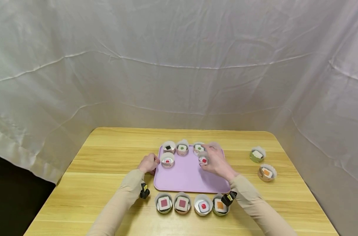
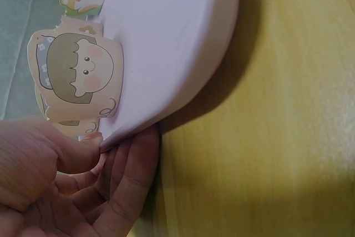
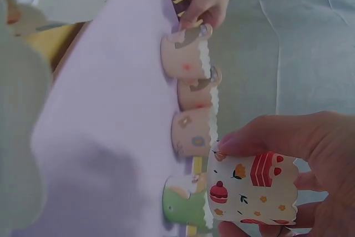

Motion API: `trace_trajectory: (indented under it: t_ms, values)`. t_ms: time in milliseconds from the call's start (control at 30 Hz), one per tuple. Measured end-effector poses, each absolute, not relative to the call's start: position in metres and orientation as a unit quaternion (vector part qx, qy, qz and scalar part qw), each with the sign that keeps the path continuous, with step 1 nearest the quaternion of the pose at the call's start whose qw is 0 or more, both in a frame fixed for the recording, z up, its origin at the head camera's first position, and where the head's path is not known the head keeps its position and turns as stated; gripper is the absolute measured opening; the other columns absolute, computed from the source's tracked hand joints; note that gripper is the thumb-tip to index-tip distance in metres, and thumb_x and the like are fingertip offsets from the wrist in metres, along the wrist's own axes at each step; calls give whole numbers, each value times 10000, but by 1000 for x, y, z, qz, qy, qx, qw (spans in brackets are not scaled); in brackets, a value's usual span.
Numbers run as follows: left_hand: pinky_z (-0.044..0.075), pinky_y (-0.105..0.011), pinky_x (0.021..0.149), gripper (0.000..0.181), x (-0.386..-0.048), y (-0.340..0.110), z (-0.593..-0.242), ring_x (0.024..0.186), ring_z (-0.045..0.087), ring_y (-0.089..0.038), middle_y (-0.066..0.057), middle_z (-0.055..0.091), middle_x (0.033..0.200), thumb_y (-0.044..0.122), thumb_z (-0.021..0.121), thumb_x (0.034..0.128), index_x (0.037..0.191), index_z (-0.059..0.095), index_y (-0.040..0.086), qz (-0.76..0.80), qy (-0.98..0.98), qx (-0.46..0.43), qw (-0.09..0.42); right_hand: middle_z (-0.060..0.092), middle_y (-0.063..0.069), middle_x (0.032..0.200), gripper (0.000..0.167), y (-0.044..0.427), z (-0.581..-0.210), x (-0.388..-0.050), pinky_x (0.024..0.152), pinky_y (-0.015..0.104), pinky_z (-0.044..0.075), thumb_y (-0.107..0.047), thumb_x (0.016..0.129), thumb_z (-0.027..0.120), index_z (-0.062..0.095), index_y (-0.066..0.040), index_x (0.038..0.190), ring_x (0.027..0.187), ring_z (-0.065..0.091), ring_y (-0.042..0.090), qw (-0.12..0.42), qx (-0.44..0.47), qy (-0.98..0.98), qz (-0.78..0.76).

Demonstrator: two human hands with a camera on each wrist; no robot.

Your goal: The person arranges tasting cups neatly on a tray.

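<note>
My left hand [image 1: 149, 163] [image 2: 83, 181] grips the left rim of the lilac tray [image 1: 181, 177] [image 2: 161, 37], thumb on top and fingers curled underneath. Over the tray's right part, my right hand [image 1: 217, 163] [image 3: 310, 154] pinches a white paper cup [image 3: 252, 190] printed with cakes and flowers; a white piece with a red centre [image 1: 203, 160] shows inside it. Whether this cup touches the tray cannot be told. Behind it stand a cup with a green-dotted piece [image 1: 199, 148] and another cup [image 1: 215, 145], partly hidden by my hand.
At the tray's left stand cups with black-centred [image 1: 168, 147], green-dotted [image 1: 182, 147] and red-centred [image 1: 167, 161] pieces. Several filled cups, including a pink-topped one [image 1: 164, 203], line the tray's near side. Two green cups [image 1: 256, 155] [image 1: 266, 173] stand to the right on the wooden table [image 1: 108, 183].
</note>
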State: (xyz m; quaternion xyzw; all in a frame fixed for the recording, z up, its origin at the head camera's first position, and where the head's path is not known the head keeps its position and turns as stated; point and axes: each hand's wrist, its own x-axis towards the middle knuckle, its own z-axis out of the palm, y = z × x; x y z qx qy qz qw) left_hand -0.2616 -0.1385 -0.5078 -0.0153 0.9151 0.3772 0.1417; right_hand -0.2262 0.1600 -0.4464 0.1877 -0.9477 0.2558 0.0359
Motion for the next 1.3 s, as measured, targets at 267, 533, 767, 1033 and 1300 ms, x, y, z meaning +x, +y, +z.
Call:
trace_trajectory:
  t_ms: [267,533,767,1033,1300]
  values:
    - [585,-276,498,172,-261,-138,-507,518,627,-150,-150,654,785,111,529,1012,933,615,-16,375,916,-13,141,546,273,1436,852,146,-441,-229,1203,664,269,-74,718,841,428,55,1452,1338,500,478,16,207,-945,254]
    - [586,-279,497,175,-261,-139,-508,513,622,-148,-132,636,751,108,528,1012,924,613,-16,376,916,-10,139,543,254,1447,807,131,-440,-234,1223,643,253,-73,733,824,452,49,1438,1384,465,447,4,230,-937,264]
    - [589,-281,497,175,-261,-139,-508,511,632,-149,-138,644,755,104,531,1007,906,610,-16,377,916,-8,137,542,245,1451,814,119,-439,-239,1200,618,317,-82,741,834,451,39,1449,1373,472,451,-19,235,-936,263]
    - [591,-283,495,168,-261,-139,-508,510,633,-149,-155,653,777,100,531,1002,906,605,-16,381,914,-10,138,499,257,1488,809,108,-445,-245,1201,589,347,-45,745,825,450,31,1457,1389,463,441,-50,233,-934,267]
    - [592,-287,497,174,-261,-141,-508,512,635,-154,-167,661,787,100,529,1001,897,604,-17,385,912,-10,138,556,210,1444,633,100,-451,-252,1213,585,330,-27,755,812,586,0,1346,1387,469,433,-59,257,-934,242]
